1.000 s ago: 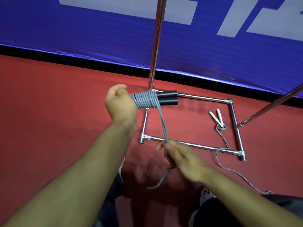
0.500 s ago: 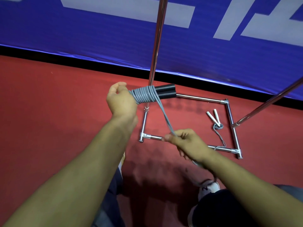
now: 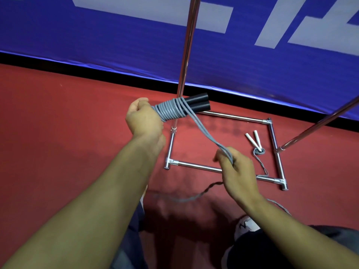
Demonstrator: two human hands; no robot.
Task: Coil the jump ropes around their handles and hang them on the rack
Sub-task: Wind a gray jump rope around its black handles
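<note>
We hold the 2 black cylindrical handles side by side in our left hand, fingers curled tight round their near ends, so the pair stays rigid as a spool while the grey plastic-coated jump rope winds on. The finished turns sit packed just beyond those fingers, between them and the bare black tips. From the last turn a doubled strand slants down to our right hand, which pinches it between thumb and curled fingers — held well away from the spool, we judge, to keep tension for the next wrap. Below that hand the loose tail trails over the red floor.

A second rope with 2 slim white handles lies uncoiled beyond our right fingers, inside the base of the chrome tube rack — not yet touched.
</note>
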